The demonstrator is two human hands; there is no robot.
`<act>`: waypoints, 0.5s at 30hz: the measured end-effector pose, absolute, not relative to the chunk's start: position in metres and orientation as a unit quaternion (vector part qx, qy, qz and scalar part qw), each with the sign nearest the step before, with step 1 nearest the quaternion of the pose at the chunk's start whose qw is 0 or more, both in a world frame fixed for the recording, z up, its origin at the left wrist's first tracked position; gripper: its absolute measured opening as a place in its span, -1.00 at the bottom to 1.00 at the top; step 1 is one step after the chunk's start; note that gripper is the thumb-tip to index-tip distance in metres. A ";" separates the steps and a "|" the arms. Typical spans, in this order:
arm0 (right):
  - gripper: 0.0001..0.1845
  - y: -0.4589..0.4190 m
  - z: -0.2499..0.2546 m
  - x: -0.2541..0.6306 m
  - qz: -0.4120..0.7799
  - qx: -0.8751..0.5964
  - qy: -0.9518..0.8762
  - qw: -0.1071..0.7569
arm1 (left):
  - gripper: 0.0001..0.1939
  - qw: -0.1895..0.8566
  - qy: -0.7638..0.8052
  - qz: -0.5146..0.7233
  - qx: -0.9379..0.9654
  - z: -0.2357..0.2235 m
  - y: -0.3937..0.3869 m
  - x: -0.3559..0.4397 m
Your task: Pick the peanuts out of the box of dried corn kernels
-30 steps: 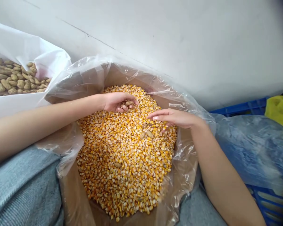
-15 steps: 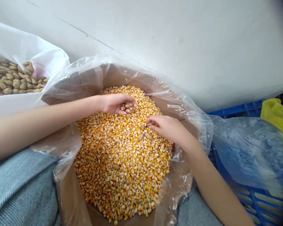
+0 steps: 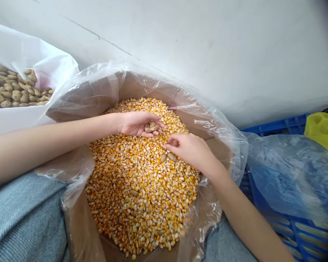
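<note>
A cardboard box (image 3: 79, 225) lined with clear plastic sits between my knees, filled with yellow corn kernels (image 3: 142, 196). My left hand (image 3: 136, 122) rests palm up on the corn at the far side, fingers cupped around a few peanuts in shell (image 3: 151, 127). My right hand (image 3: 190, 149) is just right of it, fingers curled in a pinch beside the left palm; what the fingertips hold is hidden. Two more peanuts (image 3: 168, 157) lie on the corn under the right hand.
A white bag or box of peanuts in shell (image 3: 13, 89) stands at the left. A blue plastic crate (image 3: 303, 225) covered with clear film is at the right, with a yellow thing (image 3: 322, 129) behind it. A white wall runs behind the box.
My right hand went from flat and spread to curled, dipped into the corn and moved left toward the left palm. The left hand stayed put, with the peanuts now showing in its palm.
</note>
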State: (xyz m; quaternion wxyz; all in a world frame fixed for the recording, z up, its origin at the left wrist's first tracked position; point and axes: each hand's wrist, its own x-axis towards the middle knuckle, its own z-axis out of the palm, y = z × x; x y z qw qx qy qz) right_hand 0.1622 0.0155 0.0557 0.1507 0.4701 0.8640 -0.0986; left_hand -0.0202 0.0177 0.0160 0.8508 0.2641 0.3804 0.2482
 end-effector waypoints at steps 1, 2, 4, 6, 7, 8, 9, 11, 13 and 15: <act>-0.74 0.015 0.053 0.161 -0.086 0.471 0.862 0.167 | -0.81 0.850 0.381 0.250 0.264 0.015 0.018 -0.021; -0.75 0.015 0.053 0.160 -0.079 0.471 0.861 0.173 | -0.81 0.851 0.379 0.250 0.264 0.014 0.019 -0.021; -0.77 0.013 0.057 0.158 -0.093 0.474 0.863 0.151 | -0.81 0.854 0.373 0.248 0.265 0.013 0.020 -0.020; -0.75 0.011 0.066 0.158 -0.137 0.473 0.866 0.087 | -0.81 0.855 0.373 0.247 0.264 0.012 0.019 -0.019; -0.73 0.010 0.071 0.159 -0.158 0.469 0.867 0.050 | -0.81 0.854 0.374 0.246 0.265 0.012 0.019 -0.018; -0.70 0.009 0.075 0.160 -0.170 0.465 0.869 0.020 | -0.81 0.854 0.374 0.245 0.265 0.012 0.018 -0.017; -0.67 0.008 0.078 0.161 -0.168 0.463 0.870 0.008 | -0.81 0.855 0.375 0.242 0.265 0.012 0.017 -0.016; -0.67 0.006 0.078 0.163 -0.136 0.466 0.872 0.054 | -0.80 0.857 0.375 0.234 0.267 0.013 0.016 -0.016; -0.69 0.005 0.073 0.165 -0.088 0.470 0.864 0.160 | -0.77 0.856 0.380 0.227 0.267 0.013 0.016 -0.016; -0.72 0.003 0.066 0.165 -0.052 0.458 0.851 0.253 | -0.76 0.854 0.386 0.224 0.268 0.014 0.016 -0.016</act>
